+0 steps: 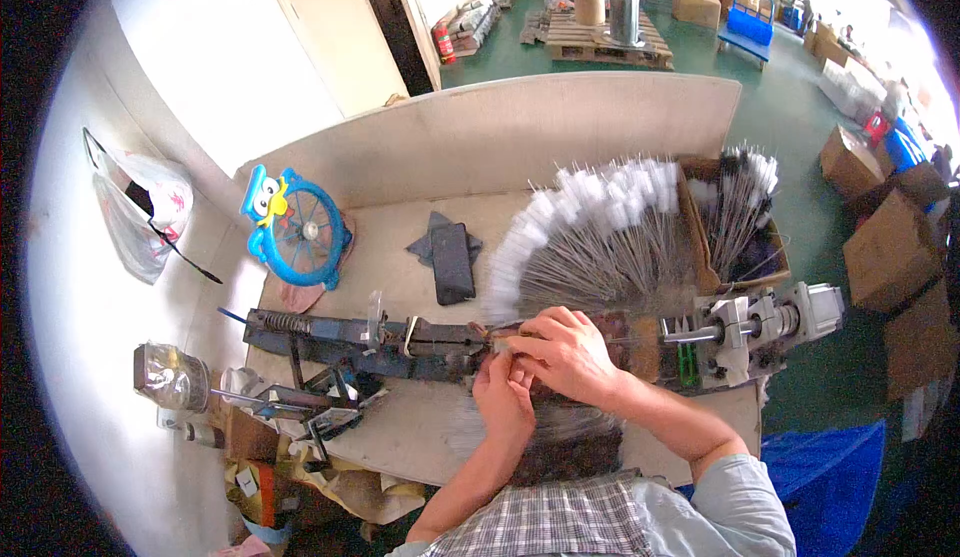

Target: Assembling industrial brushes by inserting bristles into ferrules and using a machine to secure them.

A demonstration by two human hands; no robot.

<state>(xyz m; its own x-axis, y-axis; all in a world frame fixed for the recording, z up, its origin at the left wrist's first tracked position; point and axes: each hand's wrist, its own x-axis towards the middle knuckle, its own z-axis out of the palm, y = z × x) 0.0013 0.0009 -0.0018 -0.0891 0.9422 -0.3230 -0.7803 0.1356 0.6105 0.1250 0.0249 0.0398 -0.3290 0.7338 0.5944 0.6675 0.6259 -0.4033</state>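
My right hand (565,352) and my left hand (503,397) meet over the middle of a long dark metal machine (380,342) lying across the workbench. Both pinch a thin wire with a white tip (505,345) at the machine's clamp. Behind my hands a fan of several white-tipped wires (595,242) spreads over the bench. A darker pile of wires (560,437) lies under my forearms near the front edge.
A motor unit (765,322) caps the machine's right end. A box of more wires (740,212) stands at the back right. A blue desk fan (300,227), a black pouch (450,257) and a glass jar (172,377) stand to the left. A board wall (500,132) backs the bench.
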